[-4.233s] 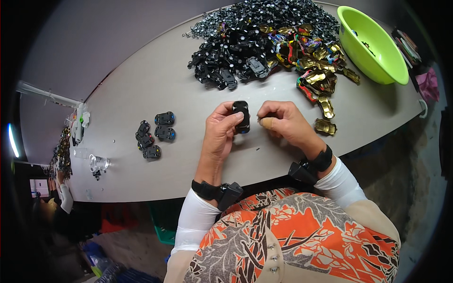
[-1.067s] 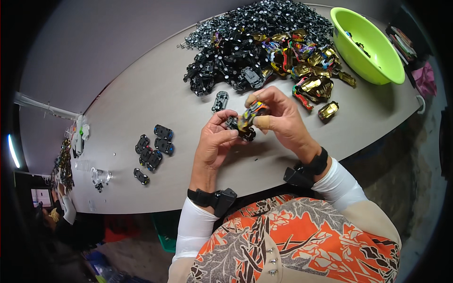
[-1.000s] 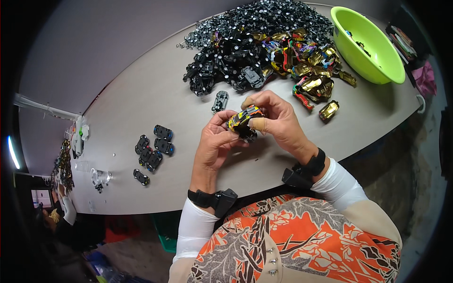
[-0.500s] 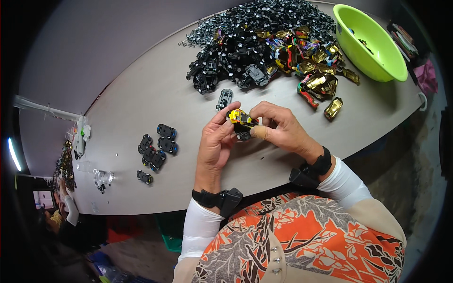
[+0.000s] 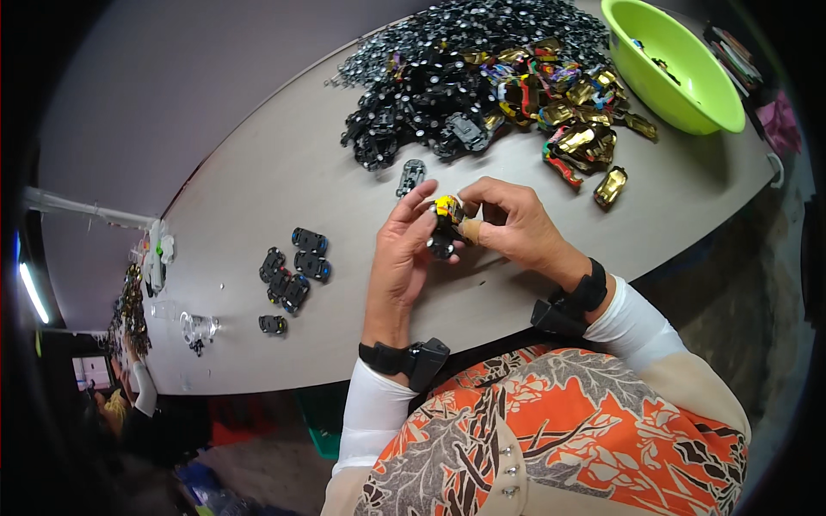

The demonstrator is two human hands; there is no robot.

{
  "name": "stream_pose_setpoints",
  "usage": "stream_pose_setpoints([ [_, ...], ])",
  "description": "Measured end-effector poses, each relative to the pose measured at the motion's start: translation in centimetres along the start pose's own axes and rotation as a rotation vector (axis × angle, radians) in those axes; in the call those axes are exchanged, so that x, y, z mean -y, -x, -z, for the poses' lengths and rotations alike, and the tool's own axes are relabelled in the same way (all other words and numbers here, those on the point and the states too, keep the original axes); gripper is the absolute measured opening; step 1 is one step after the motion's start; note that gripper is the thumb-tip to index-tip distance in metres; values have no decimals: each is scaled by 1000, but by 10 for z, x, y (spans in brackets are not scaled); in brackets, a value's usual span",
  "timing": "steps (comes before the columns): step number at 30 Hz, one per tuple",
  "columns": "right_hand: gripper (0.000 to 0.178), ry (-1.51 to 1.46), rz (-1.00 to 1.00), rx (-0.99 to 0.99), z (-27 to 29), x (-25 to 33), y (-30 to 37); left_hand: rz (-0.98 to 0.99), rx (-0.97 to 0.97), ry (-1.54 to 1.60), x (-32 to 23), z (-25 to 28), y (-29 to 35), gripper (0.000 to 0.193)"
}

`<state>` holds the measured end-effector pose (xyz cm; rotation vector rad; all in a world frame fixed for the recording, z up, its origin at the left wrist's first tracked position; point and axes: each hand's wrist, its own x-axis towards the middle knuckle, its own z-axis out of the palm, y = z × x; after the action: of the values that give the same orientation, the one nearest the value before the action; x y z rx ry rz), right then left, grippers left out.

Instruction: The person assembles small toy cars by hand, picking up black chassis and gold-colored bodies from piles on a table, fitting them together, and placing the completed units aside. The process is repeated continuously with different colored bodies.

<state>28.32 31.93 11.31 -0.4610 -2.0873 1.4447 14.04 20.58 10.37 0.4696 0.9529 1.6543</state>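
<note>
A small yellow and black toy car is held between my two hands above the table. My left hand grips it from the left, thumb against its side. My right hand, with a tan bandage on the thumb, pinches its right side. The car is tilted, and a black wheel shows at its lower end; the fingers hide part of the body. Just beyond my left fingertips lies a grey car chassis. To the left, several black toy cars rest in a loose group with their undersides up.
A big heap of black chassis parts lies at the back. Beside it are gold and coloured car bodies. A lime-green basin stands at the far right. A clear cup lies at left; another person's arm reaches in beyond.
The toy car has turned in my hands, showing less of its yellow top. My right hand has shifted slightly with it, and the whole view has moved a little.
</note>
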Motion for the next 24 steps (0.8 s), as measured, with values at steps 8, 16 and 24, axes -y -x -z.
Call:
stream_pose_setpoints([
  [8, 22, -11, -20, 8, -10, 1, 3, -118, -81, -90, 13, 7, -3, 22],
  [16, 27, -243, -123, -65, -16, -12, -2, -395, 57, -390, 15, 1, 2, 49],
  [24, 26, -300, -169, -151, -5, -4, -2, -241, -160, -219, 5, 11, -1, 25],
])
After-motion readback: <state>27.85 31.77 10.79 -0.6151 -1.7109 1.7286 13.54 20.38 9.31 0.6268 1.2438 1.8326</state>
